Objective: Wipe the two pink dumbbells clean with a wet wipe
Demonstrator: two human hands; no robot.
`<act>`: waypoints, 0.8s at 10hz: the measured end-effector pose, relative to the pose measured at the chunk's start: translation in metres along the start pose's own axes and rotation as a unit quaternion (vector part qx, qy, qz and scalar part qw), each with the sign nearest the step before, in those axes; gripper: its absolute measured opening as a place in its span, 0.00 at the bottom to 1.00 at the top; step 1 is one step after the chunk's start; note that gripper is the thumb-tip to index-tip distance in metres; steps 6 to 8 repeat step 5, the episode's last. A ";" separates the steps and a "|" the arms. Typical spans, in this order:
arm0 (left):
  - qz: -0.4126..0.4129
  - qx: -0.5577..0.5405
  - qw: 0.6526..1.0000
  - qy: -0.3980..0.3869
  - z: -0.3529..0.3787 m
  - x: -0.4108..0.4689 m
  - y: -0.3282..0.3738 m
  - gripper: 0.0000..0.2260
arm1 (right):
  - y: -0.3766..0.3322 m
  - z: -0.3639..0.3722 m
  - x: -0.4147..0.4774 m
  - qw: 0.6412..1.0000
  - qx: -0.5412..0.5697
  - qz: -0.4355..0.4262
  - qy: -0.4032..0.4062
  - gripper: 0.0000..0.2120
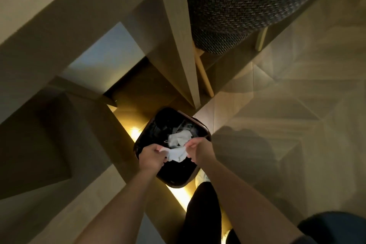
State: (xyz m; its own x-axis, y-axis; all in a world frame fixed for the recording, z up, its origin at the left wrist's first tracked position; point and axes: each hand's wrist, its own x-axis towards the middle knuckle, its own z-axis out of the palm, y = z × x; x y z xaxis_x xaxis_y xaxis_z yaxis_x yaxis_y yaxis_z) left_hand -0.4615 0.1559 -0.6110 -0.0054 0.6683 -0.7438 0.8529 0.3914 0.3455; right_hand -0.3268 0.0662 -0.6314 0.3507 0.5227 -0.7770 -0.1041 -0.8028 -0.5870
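Both my hands reach down over a black waste bin (200,123) on the floor. My left hand (152,157) pinches one end of a crumpled white wet wipe (176,154), and my right hand (196,149) pinches the other end. The wipe hangs just above the bin's opening. More crumpled white paper (180,137) lies inside the bin. No pink dumbbells are in view.
The bin stands against the base of a wooden cabinet (95,16) lit by a warm light strip (179,194) along the floor. A chair with a dark woven seat (237,8) on pale wooden legs stands beyond. My dark-trousered leg (204,214) is below the bin.
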 end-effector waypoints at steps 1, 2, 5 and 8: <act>0.019 0.026 0.999 0.001 0.003 0.006 -0.002 0.03 | 0.005 0.003 0.007 0.999 -0.031 -0.022 0.012 0.08; 0.040 0.042 0.998 0.003 0.006 0.014 -0.006 0.06 | 0.006 0.006 0.019 0.994 -0.108 -0.030 -0.009 0.10; 0.082 0.276 0.955 -0.077 0.023 0.023 -0.016 0.19 | 0.027 0.017 0.035 0.940 -0.319 -0.092 -0.084 0.24; 0.082 0.276 0.955 -0.077 0.023 0.023 -0.016 0.19 | 0.027 0.017 0.035 0.940 -0.319 -0.092 -0.084 0.24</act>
